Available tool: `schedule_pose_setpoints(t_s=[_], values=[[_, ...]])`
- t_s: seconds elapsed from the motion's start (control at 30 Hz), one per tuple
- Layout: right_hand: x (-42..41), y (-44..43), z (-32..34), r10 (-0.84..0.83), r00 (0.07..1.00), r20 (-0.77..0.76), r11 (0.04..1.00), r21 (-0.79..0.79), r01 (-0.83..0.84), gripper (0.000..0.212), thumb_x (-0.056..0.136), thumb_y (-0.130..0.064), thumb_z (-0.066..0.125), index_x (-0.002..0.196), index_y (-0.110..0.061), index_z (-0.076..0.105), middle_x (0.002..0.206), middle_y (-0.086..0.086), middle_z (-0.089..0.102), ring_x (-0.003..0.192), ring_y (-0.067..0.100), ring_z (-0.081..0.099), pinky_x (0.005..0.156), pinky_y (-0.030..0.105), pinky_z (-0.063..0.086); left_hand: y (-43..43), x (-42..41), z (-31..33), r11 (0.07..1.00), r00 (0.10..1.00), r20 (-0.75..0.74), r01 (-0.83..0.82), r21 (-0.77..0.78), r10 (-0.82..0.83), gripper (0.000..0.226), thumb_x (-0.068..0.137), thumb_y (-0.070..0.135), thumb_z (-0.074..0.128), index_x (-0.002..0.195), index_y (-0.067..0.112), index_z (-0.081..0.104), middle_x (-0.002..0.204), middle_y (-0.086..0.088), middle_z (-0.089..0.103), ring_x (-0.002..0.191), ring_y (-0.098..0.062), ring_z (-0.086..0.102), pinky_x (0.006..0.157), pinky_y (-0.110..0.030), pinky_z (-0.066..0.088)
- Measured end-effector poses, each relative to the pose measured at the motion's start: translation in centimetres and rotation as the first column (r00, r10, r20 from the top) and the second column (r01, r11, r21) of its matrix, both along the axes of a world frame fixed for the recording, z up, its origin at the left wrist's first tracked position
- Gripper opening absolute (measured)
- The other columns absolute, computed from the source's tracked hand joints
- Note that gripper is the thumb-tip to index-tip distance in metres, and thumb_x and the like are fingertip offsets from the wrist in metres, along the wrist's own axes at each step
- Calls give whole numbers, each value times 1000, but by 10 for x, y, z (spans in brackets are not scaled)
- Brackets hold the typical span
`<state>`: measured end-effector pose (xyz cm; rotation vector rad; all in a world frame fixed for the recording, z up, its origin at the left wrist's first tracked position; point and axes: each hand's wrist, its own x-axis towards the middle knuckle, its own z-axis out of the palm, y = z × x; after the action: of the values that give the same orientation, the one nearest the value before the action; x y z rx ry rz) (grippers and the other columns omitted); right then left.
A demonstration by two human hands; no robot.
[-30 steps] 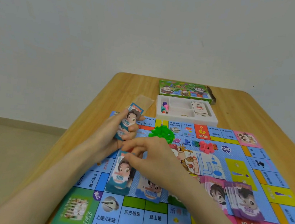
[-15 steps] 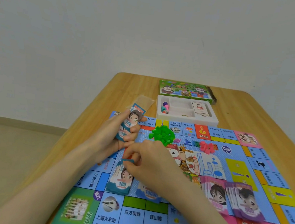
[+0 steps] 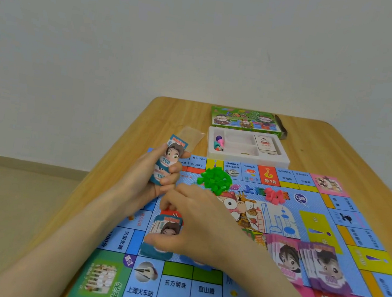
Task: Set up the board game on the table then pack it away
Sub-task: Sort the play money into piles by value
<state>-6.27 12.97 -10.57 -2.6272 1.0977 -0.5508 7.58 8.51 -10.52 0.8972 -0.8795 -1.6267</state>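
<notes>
The game board [image 3: 356,224] lies open on the wooden table [image 3: 332,152]. My left hand [image 3: 146,184] grips a small stack of blue 100 notes [image 3: 171,156], held upright above the board's left edge. My right hand [image 3: 200,225] lies over a pile of blue 100 notes [image 3: 168,227] on the board, thumb across its lower part and fingertips curled at its top edge. Green houses [image 3: 215,181] and pink hotels [image 3: 274,197] sit in heaps near the board's middle. Pink notes [image 3: 287,258] and purple notes [image 3: 326,268] lie fanned to the right.
A white plastic tray [image 3: 284,160] with pawns and a card deck [image 3: 265,144] stands behind the board. Behind the tray lies the green box lid [image 3: 245,120]. A clear plastic bag [image 3: 191,134] rests left of the tray. The table's left edge is close to my left arm.
My right hand has slid down over the blue pile on the board, its thumb now across the notes. My left hand keeps its stack in the same place.
</notes>
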Motion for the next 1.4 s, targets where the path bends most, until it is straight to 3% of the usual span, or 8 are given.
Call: schedule_pose_setpoints(t_s=[0.13, 0.43, 0.57, 0.73, 0.9, 1.03, 1.23, 1.4], values=[[0, 3, -4, 54, 990, -127, 999, -2, -54, 67, 70, -63, 68, 117, -19, 49, 111, -6, 46, 93, 11, 37, 78, 27, 27, 0, 1, 0, 1000, 999, -43, -7, -2, 7, 45, 101, 35, 31, 110, 0, 58, 61, 0, 38, 39, -5, 30, 34, -16, 29], [1, 3, -9, 91, 993, -72, 995, -43, -94, 58, 73, -58, 68, 112, -19, 50, 105, -7, 48, 92, 11, 41, 77, 27, 28, 1, 0, 3, 999, 996, -87, 21, 27, -19, 44, 101, 35, 31, 109, 1, 57, 62, 0, 39, 39, -5, 31, 35, -17, 31], [3, 1, -2, 1, 985, 174, 998, -54, 8, 42, 79, -61, 54, 86, -19, 55, 81, -17, 49, 75, 0, 40, 69, 22, 32, 0, 0, 2, 1000, 999, -52, -9, 23, 10, 37, 100, 25, 33, 112, 0, 57, 64, -1, 45, 45, -7, 36, 50, -19, 33], [-3, -11, -1, -261, 812, 522, 960, 50, 277, 25, 90, -30, 56, 67, -20, 52, 61, -15, 44, 61, 5, 44, 57, 18, 32, 3, -2, 4, 997, 984, 168, -53, -55, 61, 27, 97, 12, 46, 117, 1, 61, 87, -12, 69, 74, -22, 60, 64, -30, 54], [-8, -18, -1, -330, 737, 590, 930, 67, 362, 3, 91, -17, 55, 90, -21, 55, 86, -15, 45, 74, -3, 47, 65, 19, 39, 10, -6, 8, 996, 980, 192, 57, -69, -43, 27, 89, 14, 54, 111, -1, 59, 86, -11, 74, 60, -16, 69, 53, -22, 57], [-9, -20, -1, -308, 724, 617, 934, 52, 353, 17, 91, -13, 54, 104, -20, 62, 102, -6, 50, 79, 3, 51, 67, 15, 42, 12, -6, 10, 996, 974, 224, 57, -73, -39, 23, 81, 14, 59, 101, 2, 61, 74, -11, 73, 52, -14, 68, 45, -18, 53], [-8, -21, -1, -255, 664, 703, 926, -20, 377, 6, 83, -8, 64, 84, -14, 64, 82, -4, 57, 75, 5, 54, 66, 11, 43, 13, -7, 10, 990, 948, 308, 113, -88, -81, 25, 74, 10, 63, 97, 2, 60, 64, -7, 70, 45, -13, 64, 41, -18, 48], [-9, -17, 5, -301, 573, 762, 928, 97, 359, 32, 83, -3, 67, 76, -28, 48, 69, -12, 51, 66, 4, 52, 58, 13, 42, 17, -9, 12, 983, 939, 322, 159, -90, -123, 11, 83, 8, 57, 90, 0, 58, 52, -7, 64, 38, -12, 58, 39, -18, 47]])
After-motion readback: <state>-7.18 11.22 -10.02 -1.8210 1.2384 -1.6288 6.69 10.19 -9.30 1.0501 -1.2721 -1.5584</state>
